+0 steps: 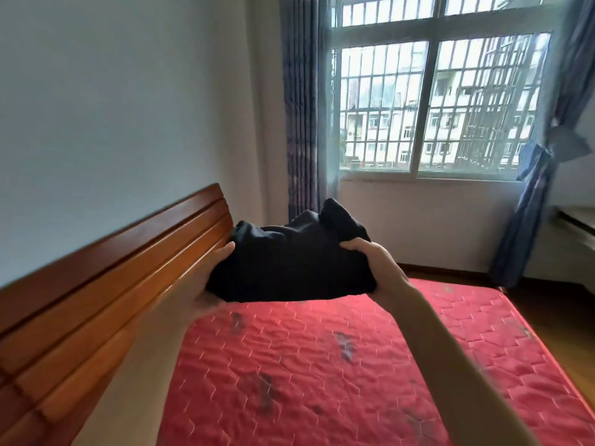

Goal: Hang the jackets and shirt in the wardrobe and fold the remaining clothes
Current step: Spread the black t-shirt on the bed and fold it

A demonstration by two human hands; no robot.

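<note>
A folded black garment [289, 262] hangs in the air above the head end of the red mattress [322, 365]. My left hand [206, 278] holds its left side from below, thumb on top of the cloth. My right hand [376, 262] grips its right edge, fingers curled over the fabric. The bundle's top is bunched and uneven. No wardrobe, jacket or shirt is in view.
A wooden headboard [106, 291] runs along the left wall. A barred window [434, 101] with blue curtains [302, 107] fills the far wall. Wooden floor [553, 323] lies right of the mattress, and a pale piece of furniture [573, 226] stands at the right edge.
</note>
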